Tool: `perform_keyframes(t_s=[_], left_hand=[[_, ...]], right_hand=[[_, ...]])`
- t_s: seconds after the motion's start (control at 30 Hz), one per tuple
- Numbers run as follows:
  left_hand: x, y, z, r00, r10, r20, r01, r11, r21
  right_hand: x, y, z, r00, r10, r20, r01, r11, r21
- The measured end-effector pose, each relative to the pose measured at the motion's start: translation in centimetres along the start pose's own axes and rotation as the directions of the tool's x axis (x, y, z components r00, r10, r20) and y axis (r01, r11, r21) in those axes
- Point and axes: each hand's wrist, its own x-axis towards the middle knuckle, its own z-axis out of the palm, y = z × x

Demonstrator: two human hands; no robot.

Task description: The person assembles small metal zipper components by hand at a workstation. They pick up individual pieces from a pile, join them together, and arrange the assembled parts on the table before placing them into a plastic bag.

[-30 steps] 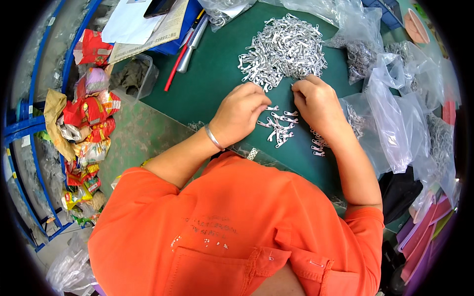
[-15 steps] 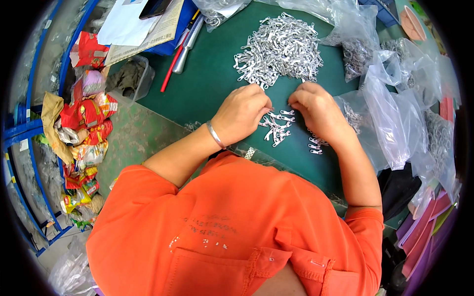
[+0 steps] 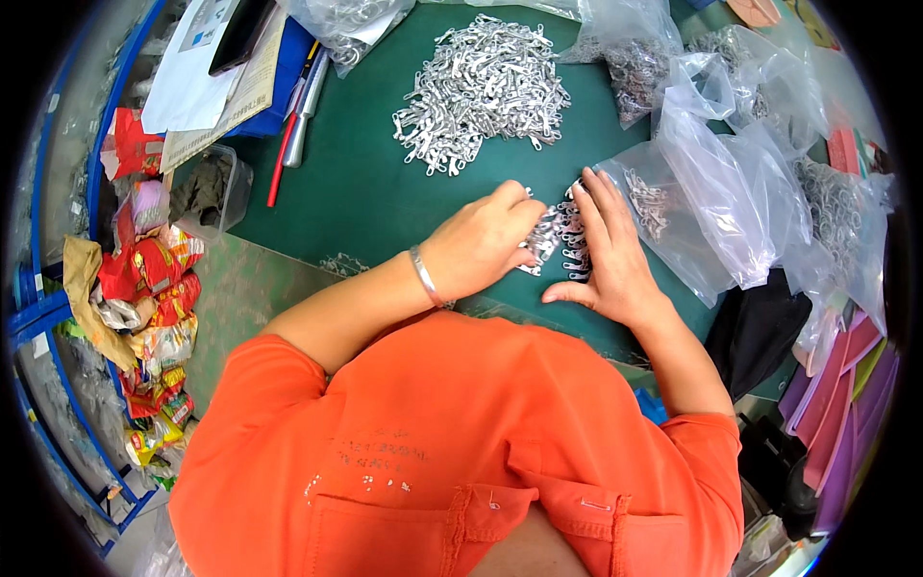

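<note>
A large heap of small silver zipper pulls (image 3: 490, 91) lies on the green tabletop (image 3: 370, 183). Nearer to me, my left hand (image 3: 486, 240), with a silver bangle on its wrist, curls its fingers and thumb round a small cluster of zipper pulls (image 3: 545, 238). My right hand (image 3: 615, 255) lies flat beside them, fingers stretched forward and thumb spread out to the left. Along the inner side of its fingers runs a neat row of zipper pulls (image 3: 574, 240), partly covered by the hand.
Clear plastic bags (image 3: 716, 192) of metal parts crowd the right side. At the back left are a red pen (image 3: 282, 159), a silver-handled tool (image 3: 305, 120), papers (image 3: 183, 87) and a phone (image 3: 240, 37). A clear tub (image 3: 236, 188) holds dark cloth; colourful wrappers (image 3: 159, 269) stand beside a blue rack.
Both hands have come away from the heap's near edge toward me. The left now closes round the loose zipper pulls; the right has opened flat by the row. The view has shifted slightly.
</note>
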Motion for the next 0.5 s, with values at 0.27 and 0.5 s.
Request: perform_keyframes(t_s=[0.27, 0.5], left_hand=[[-0.4, -1.4, -0.3, 0.901, -0.254, -0.353, 0.198, 0.962, -0.188], [-1.0, -1.1, -1.1, 0.902, -0.326, -0.284, 0.261, 0.934, -0.243]], right_hand=[[2.9, -1.6, 1.7, 0.988, -0.153, 0.001, 0.153, 0.987, -0.047], [4.2, -1.4, 3.8, 0.938, -0.306, -0.162, 0.292, 0.951, -0.104]])
